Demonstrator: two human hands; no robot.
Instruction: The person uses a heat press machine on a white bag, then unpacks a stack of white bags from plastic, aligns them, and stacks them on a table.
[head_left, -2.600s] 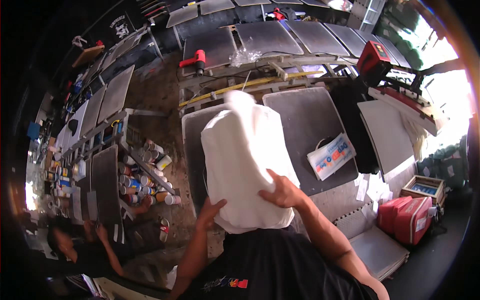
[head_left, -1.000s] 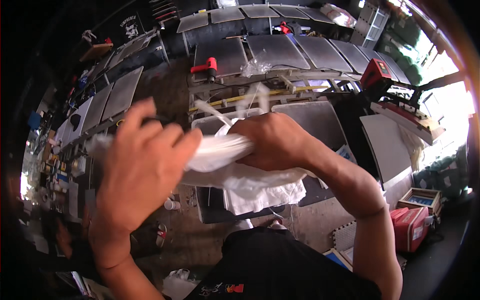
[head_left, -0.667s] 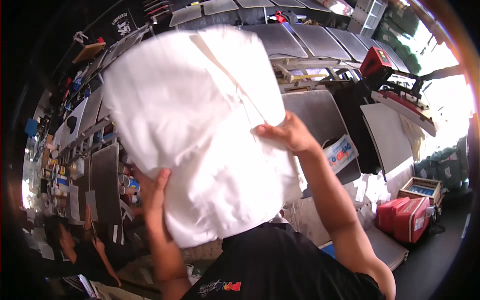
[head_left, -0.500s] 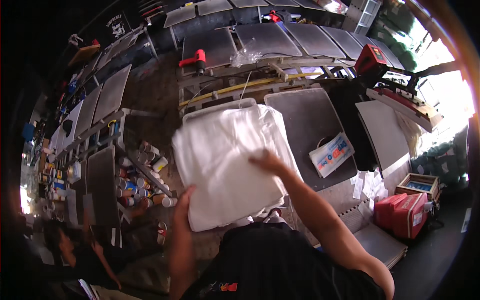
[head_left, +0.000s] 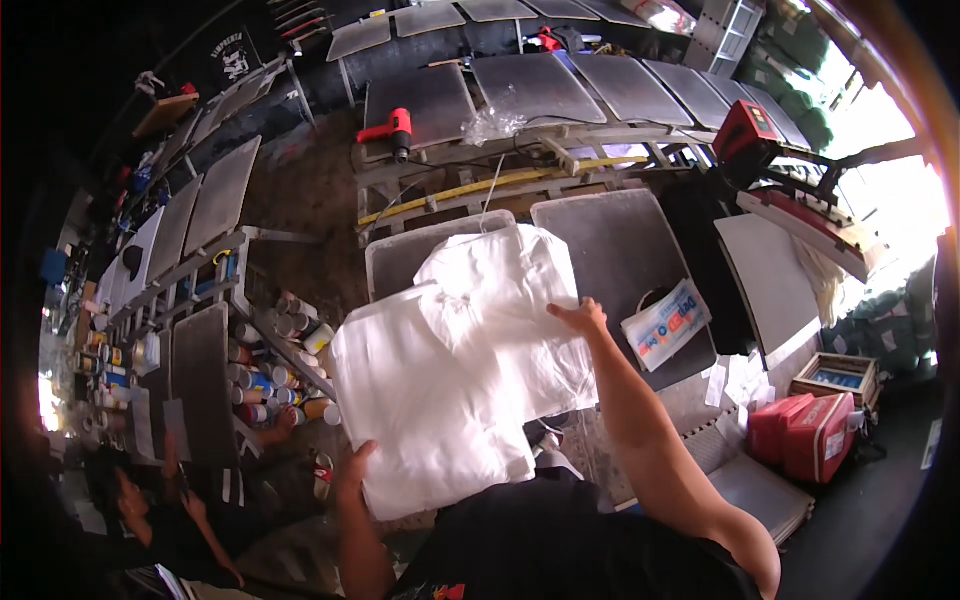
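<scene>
White cloth (head_left: 430, 395), which looks like folded garments, spreads in front of me over a dark flat board (head_left: 395, 262). Its nearer part lies shifted left and toward my body, while another white part (head_left: 535, 270) shows beneath or beside it at the back right. My left hand (head_left: 357, 465) grips the near left edge, its thumb on top and the other fingers largely hidden under the fabric. At the right edge, my right hand (head_left: 583, 316) holds the cloth between its fingers. Wrinkles run across the middle.
Right of the cloth, a printed white sheet (head_left: 665, 325) rests on another dark board (head_left: 610, 225). A red heat gun (head_left: 392, 130) lies beyond. Paint containers (head_left: 285, 375) crowd the left, near another person (head_left: 170, 510). A red case (head_left: 805, 430) stands at right.
The stack has split apart: one white portion has slid left and toward me with my left hand. My right hand has moved right, from the cloth's middle to its right edge.
</scene>
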